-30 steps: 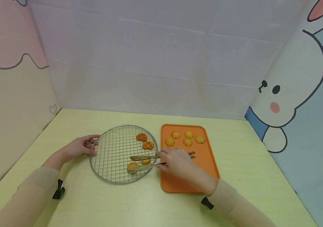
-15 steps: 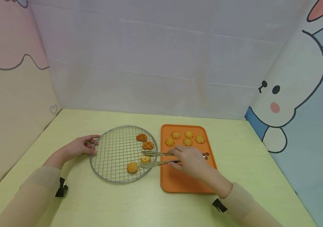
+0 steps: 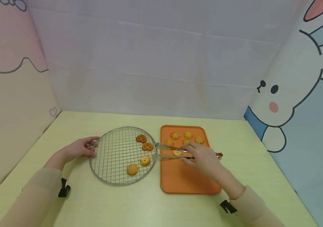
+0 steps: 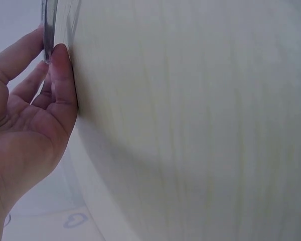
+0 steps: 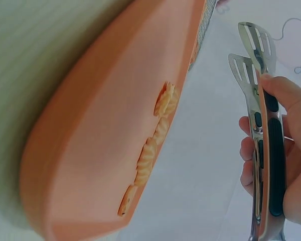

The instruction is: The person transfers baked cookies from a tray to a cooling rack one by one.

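Observation:
My left hand (image 3: 77,151) holds the left rim of a round wire cooling rack (image 3: 110,151); the left wrist view shows the rack's rim (image 4: 48,30) between thumb and fingers. Two pretzels (image 3: 147,146), a swirl cookie (image 3: 132,169) and a ring-shaped cookie (image 3: 145,160) lie on its right side. My right hand (image 3: 202,157) grips metal tongs (image 5: 273,165) with black grip pads, above an orange tray (image 3: 189,179). The slotted tong ends stand apart, by the rack's right rim, with nothing between them. Several cookies (image 3: 175,136) sit on the tray, one (image 3: 177,153) showing between the tong arms.
Rack and tray stand close together on a pale wooden table (image 3: 116,205). A white back wall (image 3: 150,63) and printed side walls (image 3: 306,126) enclose it. Both sleeves carry a black clip (image 3: 64,188).
The right hand and tongs have drawn back to the right, off the two cookies on the rack and over the tray. Those cookies are now uncovered. The left hand stays at the rim.

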{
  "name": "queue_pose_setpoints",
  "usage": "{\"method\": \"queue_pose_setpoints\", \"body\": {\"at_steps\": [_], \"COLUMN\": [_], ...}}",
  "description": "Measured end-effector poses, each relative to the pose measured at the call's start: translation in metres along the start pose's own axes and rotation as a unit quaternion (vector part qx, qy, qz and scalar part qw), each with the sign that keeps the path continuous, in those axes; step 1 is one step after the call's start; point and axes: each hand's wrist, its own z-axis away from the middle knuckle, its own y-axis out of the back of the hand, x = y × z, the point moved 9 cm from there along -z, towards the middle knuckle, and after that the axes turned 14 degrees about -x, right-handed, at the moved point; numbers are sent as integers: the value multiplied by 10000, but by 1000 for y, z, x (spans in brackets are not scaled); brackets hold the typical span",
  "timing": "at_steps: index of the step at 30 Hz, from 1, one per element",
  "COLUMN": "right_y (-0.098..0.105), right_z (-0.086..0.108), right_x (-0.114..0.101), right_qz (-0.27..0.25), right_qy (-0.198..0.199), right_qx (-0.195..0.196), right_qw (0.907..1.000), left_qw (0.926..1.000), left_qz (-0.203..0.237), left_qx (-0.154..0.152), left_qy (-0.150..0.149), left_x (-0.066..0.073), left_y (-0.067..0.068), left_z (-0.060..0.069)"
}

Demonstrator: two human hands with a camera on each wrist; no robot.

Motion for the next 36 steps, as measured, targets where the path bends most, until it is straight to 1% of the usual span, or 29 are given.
{"method": "queue_pose_setpoints", "body": {"at_steps": [5,9,11,14,18,24,28,32,36], "right_y": [4,5,4,3,-1,-10,-15,-20,-23], "right_z": [8,13,15,18,23,30,34,37,39], "right_x": [9,18,22,27,37,59,71,80,84], "right_qz": [-157,-289,-271,-165,-153,-333,-396,-434,-359], "right_qy": [29,-59,-123,-165,-261,-666,-848,-922,-900], "right_qx": [208,246,236,281,325,75,-87,-152,-163], "right_qw": [9997,9993,9993,9993,9990,9972,9956,9947,9952], "left_qw": [9998,9996,9996,9998,10000,10000,10000,10000,9998], "left_qz": [-168,-254,-256,-187,-2,5,9,-40,-163], "left_qx": [6,15,25,53,62,44,29,22,28], "left_qy": [65,115,112,100,50,13,12,24,51], "left_x": [0,-1,-2,-2,-3,-3,-2,-2,-2], "left_y": [0,0,0,0,0,0,0,-1,0], "left_z": [0,-1,-2,-2,-1,-1,-1,-1,-2]}}
